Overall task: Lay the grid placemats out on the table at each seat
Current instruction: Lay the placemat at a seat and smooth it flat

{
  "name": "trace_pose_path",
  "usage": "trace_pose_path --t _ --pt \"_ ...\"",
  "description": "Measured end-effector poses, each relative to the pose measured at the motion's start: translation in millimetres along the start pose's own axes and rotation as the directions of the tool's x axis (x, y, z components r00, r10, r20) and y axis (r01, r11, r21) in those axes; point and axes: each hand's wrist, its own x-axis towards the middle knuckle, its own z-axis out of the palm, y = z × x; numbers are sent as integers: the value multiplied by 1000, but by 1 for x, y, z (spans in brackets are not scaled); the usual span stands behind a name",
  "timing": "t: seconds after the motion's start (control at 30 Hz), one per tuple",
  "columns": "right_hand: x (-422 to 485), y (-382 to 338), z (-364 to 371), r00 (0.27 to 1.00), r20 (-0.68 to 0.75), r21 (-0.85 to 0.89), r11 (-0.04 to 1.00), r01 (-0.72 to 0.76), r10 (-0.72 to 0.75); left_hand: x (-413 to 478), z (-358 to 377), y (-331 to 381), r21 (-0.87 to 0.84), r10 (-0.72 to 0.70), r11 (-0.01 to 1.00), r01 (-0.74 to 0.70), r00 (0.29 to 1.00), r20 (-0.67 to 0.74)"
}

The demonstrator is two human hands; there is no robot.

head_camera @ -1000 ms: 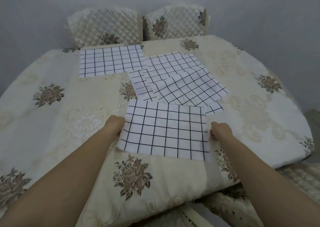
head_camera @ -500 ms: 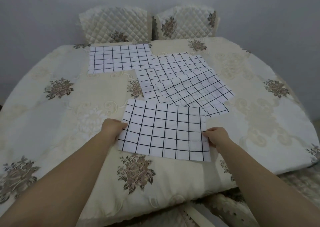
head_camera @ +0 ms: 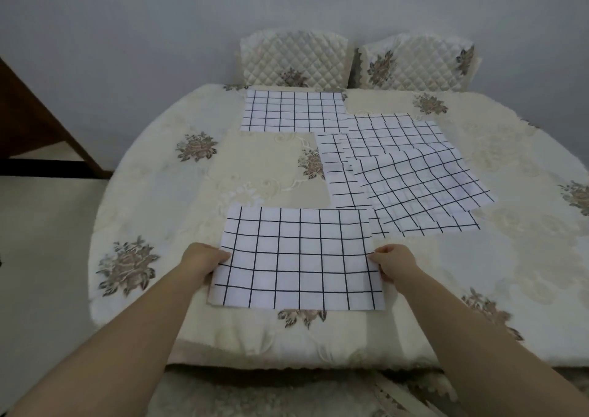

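No readable text, labels or numbers anywhere.

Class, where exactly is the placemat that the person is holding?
In the head view, the held placemat lies near the table's front edge, between the left hand and right hand.

5 placemats (head_camera: 298, 257), 2 chairs (head_camera: 294, 58), 2 hands (head_camera: 204, 259)

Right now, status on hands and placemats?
Left hand, right hand gripping near placemat by its side edges. Far placemat laid. Loose pile waiting.
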Motion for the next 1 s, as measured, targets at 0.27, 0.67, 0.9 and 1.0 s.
trace_pose_path --t 0.27,0.67,0.9,1.0 --pt "-24 5 15 998 30 -84 995 50 -48 -20 -23 -27 7 -8 1000 8 1000 -6" --pt "-27 28 6 999 51 -137 991 -6 13 -24 -24 -43 274 47 960 -54 998 30" --pt "-21 39 3 999 53 -220 975 1 11 -19 -25 -43 417 117 902 -113 993 17" --pt "-28 35 2 999 43 -270 962 31 -20 -18 -27 -42 508 127 853 -121 992 23"
